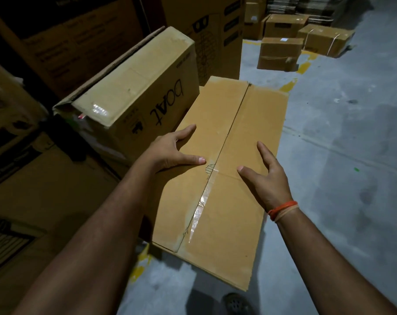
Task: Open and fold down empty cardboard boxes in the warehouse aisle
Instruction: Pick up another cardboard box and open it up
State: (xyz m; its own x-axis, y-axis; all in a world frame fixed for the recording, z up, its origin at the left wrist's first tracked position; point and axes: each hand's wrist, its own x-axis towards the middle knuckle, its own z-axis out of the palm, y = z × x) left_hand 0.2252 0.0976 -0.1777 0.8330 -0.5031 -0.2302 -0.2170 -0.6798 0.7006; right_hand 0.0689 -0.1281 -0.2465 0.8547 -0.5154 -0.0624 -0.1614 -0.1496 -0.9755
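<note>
Brown corrugated cardboard filled the centre of the frame, where a long rectangular box (222,169) lay on the mottled grey concrete floor (343,155), its two top flaps meeting along a seam with torn, glossy clear tape (198,212). A person's left hand (172,151) rested on the box's left edge with fingers spread and nearly straight, thumb pointing toward the seam. The right hand (264,176), a braided orange thread band (282,209) at its wrist, hovered open-fingered over the right flap; contact could not be confirmed. Just left of the box, a paler printed carton (136,87) sat tilted, one end flap loose. Smaller strapped cartons (279,53) stood at upper right, beside worn yellow floor markings (288,84).
</note>
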